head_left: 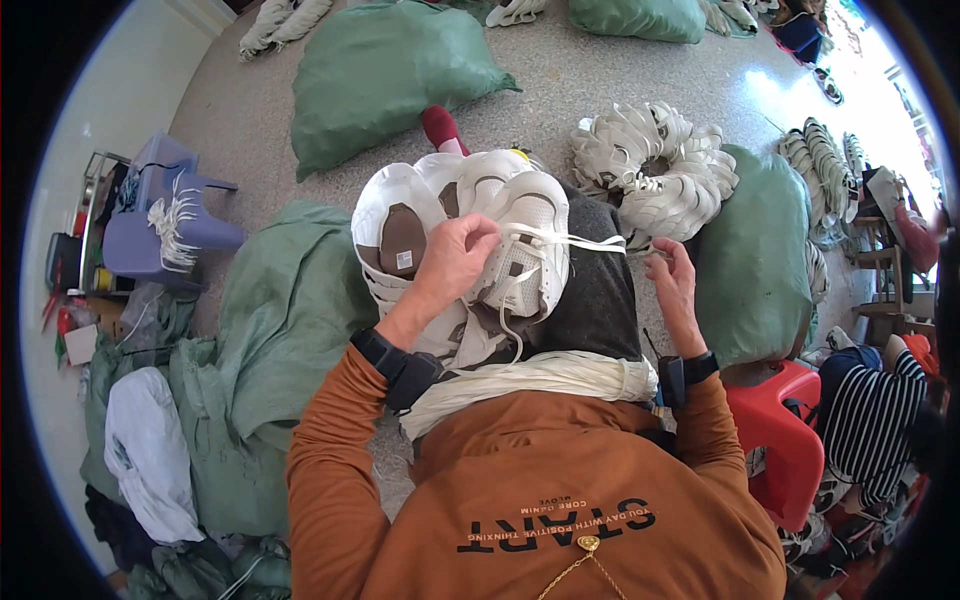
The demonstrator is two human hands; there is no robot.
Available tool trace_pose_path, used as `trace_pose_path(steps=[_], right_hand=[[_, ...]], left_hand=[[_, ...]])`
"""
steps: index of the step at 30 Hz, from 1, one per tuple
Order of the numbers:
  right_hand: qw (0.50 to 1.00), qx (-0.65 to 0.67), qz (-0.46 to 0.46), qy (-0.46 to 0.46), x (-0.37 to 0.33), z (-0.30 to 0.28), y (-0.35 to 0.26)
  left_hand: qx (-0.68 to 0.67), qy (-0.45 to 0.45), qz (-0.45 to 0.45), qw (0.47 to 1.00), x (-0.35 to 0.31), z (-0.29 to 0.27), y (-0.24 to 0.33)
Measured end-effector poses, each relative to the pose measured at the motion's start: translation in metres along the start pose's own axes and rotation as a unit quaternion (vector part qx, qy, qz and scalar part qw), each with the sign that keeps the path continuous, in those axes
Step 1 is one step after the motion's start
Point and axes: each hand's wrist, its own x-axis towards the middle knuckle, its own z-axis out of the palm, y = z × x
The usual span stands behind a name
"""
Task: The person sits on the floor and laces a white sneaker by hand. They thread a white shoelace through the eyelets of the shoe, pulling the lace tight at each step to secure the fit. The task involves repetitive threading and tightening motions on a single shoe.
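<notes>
While the left hand (462, 252), fingers bent, is at a white mesh sneaker (540, 268), the half-curled right hand (673, 278) hovers near its flat white lace (588, 241), both grips unclear.

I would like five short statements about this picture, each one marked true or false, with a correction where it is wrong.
1. The left hand is nearer to the laced white shoe than the right hand is. True.
2. The right hand rests on the toe of that shoe. False: it is apart from the shoe, to its right.
3. A pale bundle lies across the person's lap. True.
4. The stool beside the right arm is blue. False: it is red.
5. The white strands at the far left lie on the floor. False: they lie on a purple seat.
</notes>
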Motion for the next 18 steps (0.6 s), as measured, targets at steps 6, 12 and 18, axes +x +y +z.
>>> trace_pose_path(steps=[6,12,18], right_hand=[[0.998,0.018,-0.063,-0.011,-0.007,0.011,-0.025],[0.972,-0.060,-0.212,-0.077,-0.030,0.054,-0.087],[0.900,-0.106,-0.398,-0.144,-0.047,0.099,-0.123]], left_hand=[[0.012,0.019,0.021,1.000,0.003,0.007,0.002],[0.054,0.059,0.042,0.996,-0.006,0.011,0.005],[0.217,0.125,0.198,0.948,-0.009,0.015,0.002]])
